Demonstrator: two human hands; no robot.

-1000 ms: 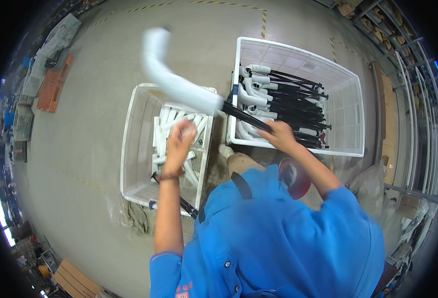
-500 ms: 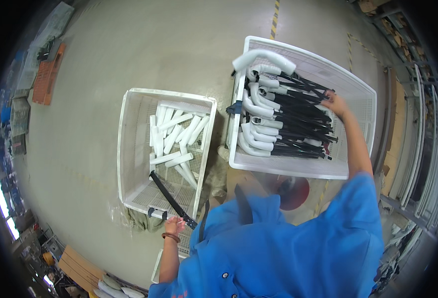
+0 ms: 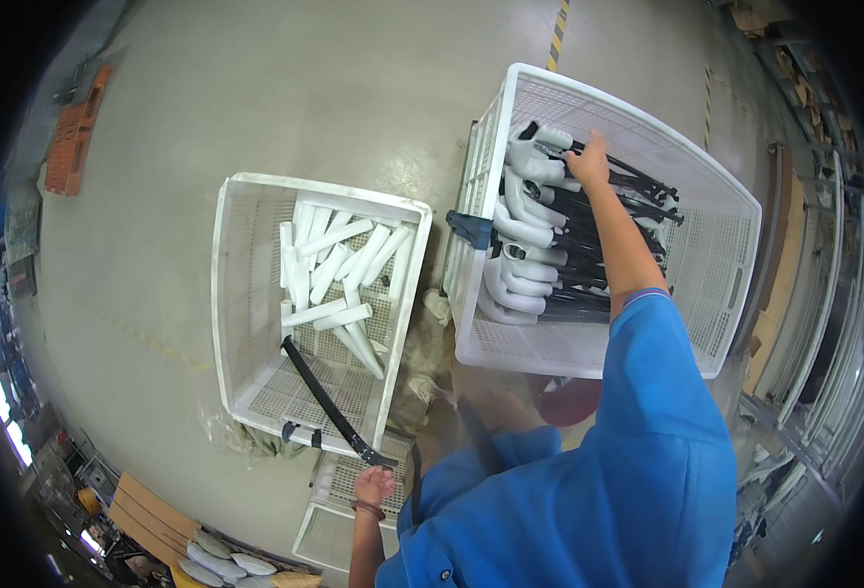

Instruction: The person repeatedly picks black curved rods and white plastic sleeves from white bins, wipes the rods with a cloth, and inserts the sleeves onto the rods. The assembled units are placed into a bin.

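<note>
A: Where is the right hand [image 3: 590, 160]?

B: It reaches far into the right crate [image 3: 731, 211], a white plastic one with mesh walls. The palm lies down on the stacked parts [image 3: 550, 235]. Whether the fingers close around one, I cannot tell.

A: How do these parts look?

B: Each has a smooth white curved handle at the left end and a thin black rod toward the right. They lie in a pile, handles all on one side.

A: And the left hand [image 3: 373, 484]?

B: Low, loosely curled, holding nothing that I can see, just beside the end of a long black bar [image 3: 326, 404]. This bar leans slanted over the edge of the left crate [image 3: 237, 294]. Inside are short white tubes [image 3: 339, 269], smooth and scattered.
</note>
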